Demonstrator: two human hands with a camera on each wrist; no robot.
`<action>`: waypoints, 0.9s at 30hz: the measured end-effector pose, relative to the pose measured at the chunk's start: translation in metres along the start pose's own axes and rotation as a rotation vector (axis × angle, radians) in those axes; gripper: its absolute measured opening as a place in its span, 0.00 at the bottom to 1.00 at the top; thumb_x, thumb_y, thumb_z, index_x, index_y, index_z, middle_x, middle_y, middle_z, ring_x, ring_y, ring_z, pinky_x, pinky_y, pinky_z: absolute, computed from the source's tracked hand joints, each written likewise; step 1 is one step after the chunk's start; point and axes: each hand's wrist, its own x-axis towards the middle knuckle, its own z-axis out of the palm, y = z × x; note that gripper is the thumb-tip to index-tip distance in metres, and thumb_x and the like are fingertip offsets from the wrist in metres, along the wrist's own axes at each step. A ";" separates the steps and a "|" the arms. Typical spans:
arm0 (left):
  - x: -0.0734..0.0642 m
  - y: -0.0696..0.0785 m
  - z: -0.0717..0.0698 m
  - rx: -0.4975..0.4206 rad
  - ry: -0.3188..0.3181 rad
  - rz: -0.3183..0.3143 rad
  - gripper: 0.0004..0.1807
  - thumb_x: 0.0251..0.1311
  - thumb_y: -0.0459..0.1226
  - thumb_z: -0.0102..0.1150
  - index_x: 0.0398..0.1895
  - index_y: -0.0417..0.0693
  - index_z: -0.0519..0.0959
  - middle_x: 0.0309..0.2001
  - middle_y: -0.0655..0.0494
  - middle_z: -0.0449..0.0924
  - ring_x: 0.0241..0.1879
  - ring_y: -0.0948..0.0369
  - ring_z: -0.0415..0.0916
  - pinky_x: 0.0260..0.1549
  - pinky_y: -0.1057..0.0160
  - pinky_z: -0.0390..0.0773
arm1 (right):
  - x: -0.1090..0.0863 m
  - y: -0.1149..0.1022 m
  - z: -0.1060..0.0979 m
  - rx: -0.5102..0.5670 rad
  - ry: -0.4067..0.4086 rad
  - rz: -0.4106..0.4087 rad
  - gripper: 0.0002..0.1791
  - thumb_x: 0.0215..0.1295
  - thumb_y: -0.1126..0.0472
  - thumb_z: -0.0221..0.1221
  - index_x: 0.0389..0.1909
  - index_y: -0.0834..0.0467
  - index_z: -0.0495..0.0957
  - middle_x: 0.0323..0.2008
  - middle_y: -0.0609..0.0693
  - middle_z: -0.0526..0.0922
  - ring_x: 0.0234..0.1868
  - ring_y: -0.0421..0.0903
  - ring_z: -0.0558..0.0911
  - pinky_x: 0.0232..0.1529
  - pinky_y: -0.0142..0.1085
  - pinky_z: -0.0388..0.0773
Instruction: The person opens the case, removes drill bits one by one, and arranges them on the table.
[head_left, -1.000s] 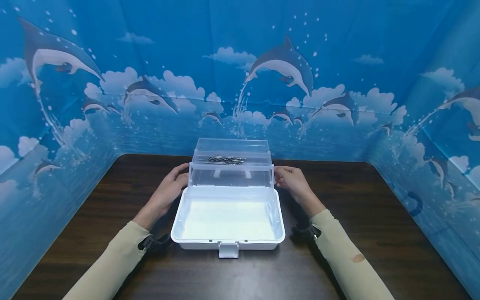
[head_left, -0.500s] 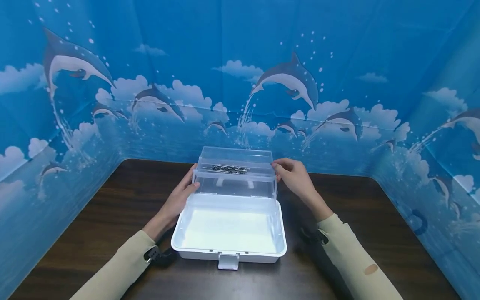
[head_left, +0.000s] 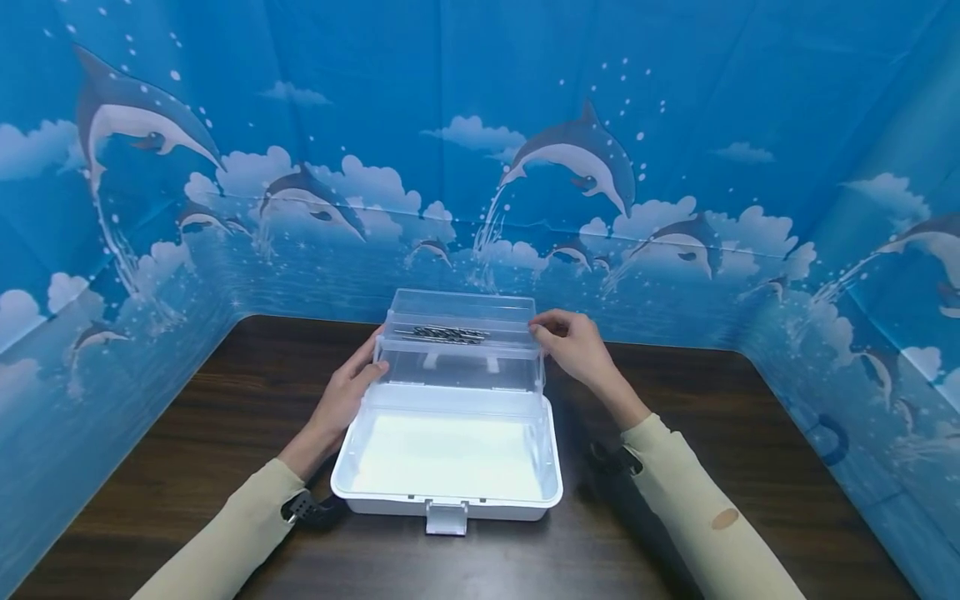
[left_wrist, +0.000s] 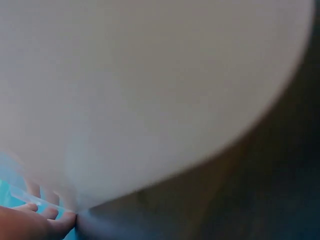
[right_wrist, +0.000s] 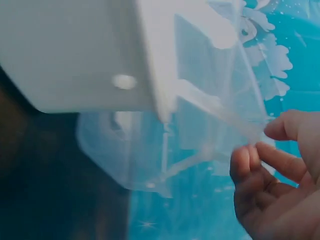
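We see a dark brown wood-grain tabletop across the lower frame, with blue fabric walls printed with dolphins and clouds behind it. At lower centre sits an open white rectangular plastic box, its latch facing the bottom edge. Above it, at mid-frame, a clear plastic tray holds a bundle of thin silvery spiral metal rods. Our left hand grasps the tray section's left side; our right hand pinches its right edge.

Tray at right hand: clear, glossy plastic. Drill bits between hands: shiny metal. Box base near left hand: smooth plastic. Table below: semi-gloss woodgrain.
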 end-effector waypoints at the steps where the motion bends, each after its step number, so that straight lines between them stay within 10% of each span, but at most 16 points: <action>1: 0.001 -0.003 -0.001 0.005 0.006 -0.001 0.28 0.69 0.41 0.45 0.69 0.73 0.56 0.69 0.68 0.50 0.67 0.59 0.48 0.55 0.46 0.62 | 0.002 -0.003 -0.001 -0.028 0.017 -0.013 0.15 0.65 0.50 0.55 0.46 0.55 0.80 0.35 0.45 0.79 0.29 0.45 0.77 0.28 0.42 0.75; 5: 0.004 -0.012 -0.003 0.014 0.017 0.010 0.27 0.69 0.42 0.45 0.68 0.76 0.56 0.68 0.72 0.50 0.66 0.61 0.49 0.54 0.48 0.64 | 0.012 -0.020 -0.002 -0.127 0.029 -0.086 0.13 0.64 0.52 0.56 0.44 0.52 0.80 0.33 0.44 0.79 0.29 0.45 0.75 0.26 0.41 0.73; 15: 0.001 0.004 0.000 -0.037 -0.074 0.070 0.31 0.71 0.38 0.42 0.72 0.69 0.47 0.72 0.62 0.40 0.63 0.43 0.55 0.45 0.49 0.73 | 0.035 -0.052 0.024 -0.318 -0.314 -0.256 0.15 0.65 0.56 0.57 0.49 0.58 0.79 0.32 0.46 0.78 0.28 0.43 0.76 0.26 0.37 0.72; 27: -0.006 0.011 -0.002 0.034 -0.092 0.076 0.31 0.71 0.39 0.40 0.73 0.67 0.44 0.72 0.62 0.39 0.65 0.45 0.52 0.45 0.46 0.72 | 0.042 -0.062 0.046 -0.343 -0.348 -0.278 0.07 0.63 0.61 0.59 0.37 0.57 0.84 0.29 0.45 0.80 0.28 0.43 0.77 0.26 0.37 0.71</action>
